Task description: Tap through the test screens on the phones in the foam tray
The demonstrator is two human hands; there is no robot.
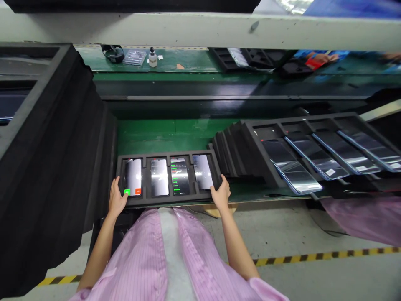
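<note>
A black foam tray (145,175) with several smartphones in its slots lies at the green bench's front edge, before my body. My left hand (117,200) grips the tray's left end, its thumb beside the green button on the leftmost phone (133,177). Around the right end my right hand (221,193) is closed, its thumb by the lower edge of the rightmost phone (203,172). The second phone (159,177) shows a plain grey-white screen. Green text lines run down the dark screen of the third phone (179,177).
Tall stacked black foam trays (72,138) rise at my left. To the right, another tray stack (247,146) bears several phones (294,167) lying aslant. Beyond a conveyor belt (175,90) stands a small bottle (152,58). Another person's hand (322,57) shows at far right.
</note>
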